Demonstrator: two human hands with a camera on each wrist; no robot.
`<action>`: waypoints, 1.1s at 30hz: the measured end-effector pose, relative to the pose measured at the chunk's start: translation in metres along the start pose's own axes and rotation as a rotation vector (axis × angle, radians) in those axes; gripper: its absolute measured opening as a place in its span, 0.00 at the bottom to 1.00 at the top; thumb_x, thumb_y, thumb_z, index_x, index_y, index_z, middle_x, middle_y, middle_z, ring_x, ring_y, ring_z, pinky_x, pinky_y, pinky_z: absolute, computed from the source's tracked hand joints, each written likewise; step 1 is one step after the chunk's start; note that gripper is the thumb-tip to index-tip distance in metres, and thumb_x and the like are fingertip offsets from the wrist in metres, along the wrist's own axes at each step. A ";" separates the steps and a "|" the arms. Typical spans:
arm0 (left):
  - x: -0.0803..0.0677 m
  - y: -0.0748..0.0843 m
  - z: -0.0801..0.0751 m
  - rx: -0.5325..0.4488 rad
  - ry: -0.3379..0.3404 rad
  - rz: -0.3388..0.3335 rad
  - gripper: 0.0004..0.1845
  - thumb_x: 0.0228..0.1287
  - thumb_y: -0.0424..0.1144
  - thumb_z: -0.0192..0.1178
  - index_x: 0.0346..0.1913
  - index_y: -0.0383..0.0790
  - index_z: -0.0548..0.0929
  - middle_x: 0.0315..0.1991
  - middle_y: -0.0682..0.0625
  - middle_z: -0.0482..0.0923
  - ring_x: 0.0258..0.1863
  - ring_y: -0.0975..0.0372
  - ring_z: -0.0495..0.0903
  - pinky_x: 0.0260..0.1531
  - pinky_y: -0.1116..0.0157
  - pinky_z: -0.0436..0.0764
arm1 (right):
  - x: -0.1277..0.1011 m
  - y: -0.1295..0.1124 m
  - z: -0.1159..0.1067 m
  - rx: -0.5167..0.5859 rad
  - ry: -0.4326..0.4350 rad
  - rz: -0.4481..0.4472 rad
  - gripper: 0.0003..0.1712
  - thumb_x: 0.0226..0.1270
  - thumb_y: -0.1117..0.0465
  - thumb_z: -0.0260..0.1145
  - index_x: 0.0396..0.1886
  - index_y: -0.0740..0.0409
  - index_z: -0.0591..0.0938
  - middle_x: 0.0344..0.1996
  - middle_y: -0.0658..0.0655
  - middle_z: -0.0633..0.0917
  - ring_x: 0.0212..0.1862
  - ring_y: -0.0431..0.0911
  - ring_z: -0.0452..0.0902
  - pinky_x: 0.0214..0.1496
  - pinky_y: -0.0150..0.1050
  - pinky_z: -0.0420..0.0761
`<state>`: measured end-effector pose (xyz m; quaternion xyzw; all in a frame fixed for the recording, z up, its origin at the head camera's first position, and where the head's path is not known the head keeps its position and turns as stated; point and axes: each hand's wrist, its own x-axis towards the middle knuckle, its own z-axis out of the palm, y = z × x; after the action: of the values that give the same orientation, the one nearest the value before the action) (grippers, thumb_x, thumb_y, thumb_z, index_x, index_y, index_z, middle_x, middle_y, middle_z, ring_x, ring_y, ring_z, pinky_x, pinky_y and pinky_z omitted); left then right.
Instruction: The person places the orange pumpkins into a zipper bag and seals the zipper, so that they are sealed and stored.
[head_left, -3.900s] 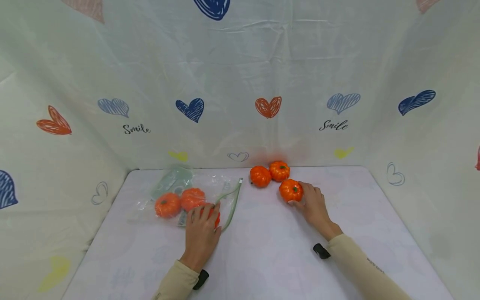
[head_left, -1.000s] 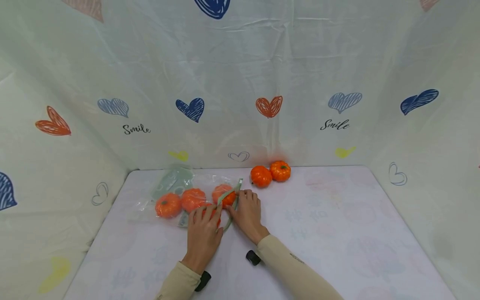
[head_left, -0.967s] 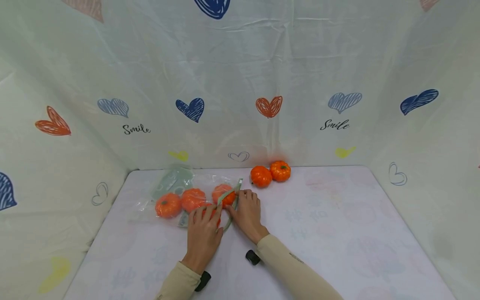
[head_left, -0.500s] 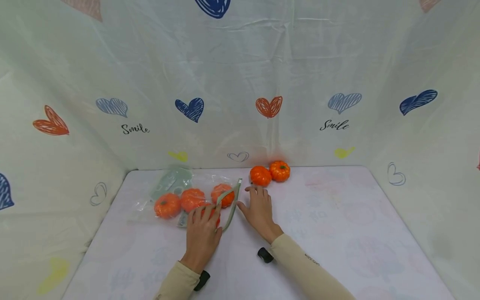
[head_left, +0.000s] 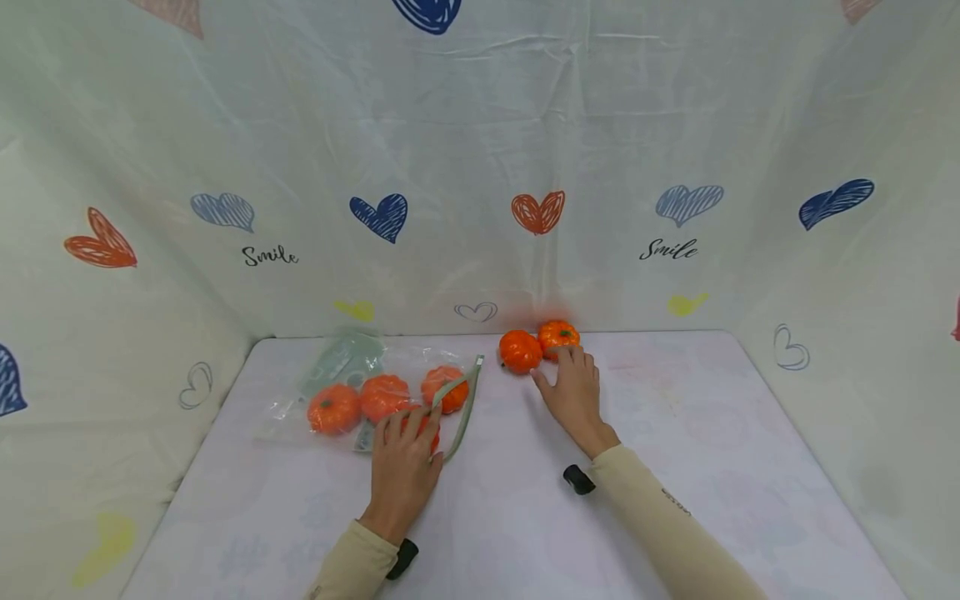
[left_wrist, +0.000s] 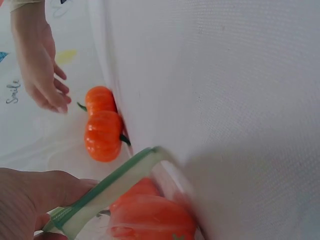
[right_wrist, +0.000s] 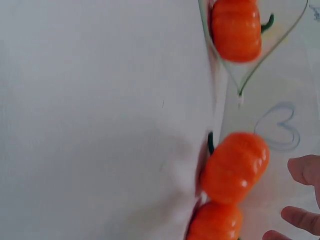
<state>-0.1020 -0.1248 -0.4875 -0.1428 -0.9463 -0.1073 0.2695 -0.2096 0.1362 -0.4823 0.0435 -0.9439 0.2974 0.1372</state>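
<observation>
On the left of the table, a clear zip bag (head_left: 345, 360) with a green zip edge lies on its side, its mouth apart toward the right. Several small orange toy pumpkins (head_left: 334, 409) are inside it, one partly covered by my left hand (head_left: 403, 479). In the left wrist view that hand pinches the bag's green rim (left_wrist: 107, 187) between thumb and fingers. Two more pumpkins sit side by side at the back, a left one (head_left: 520, 351) and a right one (head_left: 558, 335). Just in front of the right one, my right hand (head_left: 576, 400) hovers with fingers spread, holding nothing.
The white table (head_left: 675, 483) ends at the back against a hanging sheet (head_left: 450, 150) printed with hearts. Similar sheeting hangs at both sides. Dark wrist cameras (head_left: 578, 479) sit under the sleeves.
My right hand carried a pumpkin from the right into the bag's mouth, let it go, then moved back right to the two remaining pumpkins. The left hand stayed on the bag.
</observation>
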 end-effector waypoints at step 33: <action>0.001 -0.003 -0.002 0.026 -0.005 0.007 0.39 0.38 0.34 0.88 0.60 0.35 0.88 0.52 0.42 0.84 0.54 0.46 0.76 0.58 0.45 0.74 | 0.052 0.064 -0.007 -0.123 -0.202 0.134 0.46 0.70 0.54 0.75 0.77 0.71 0.64 0.73 0.75 0.69 0.71 0.71 0.64 0.76 0.65 0.63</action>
<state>-0.1029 -0.1279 -0.4860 -0.1428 -0.9478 -0.0938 0.2692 -0.2687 0.1922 -0.4973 0.0018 -0.9702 0.2413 0.0236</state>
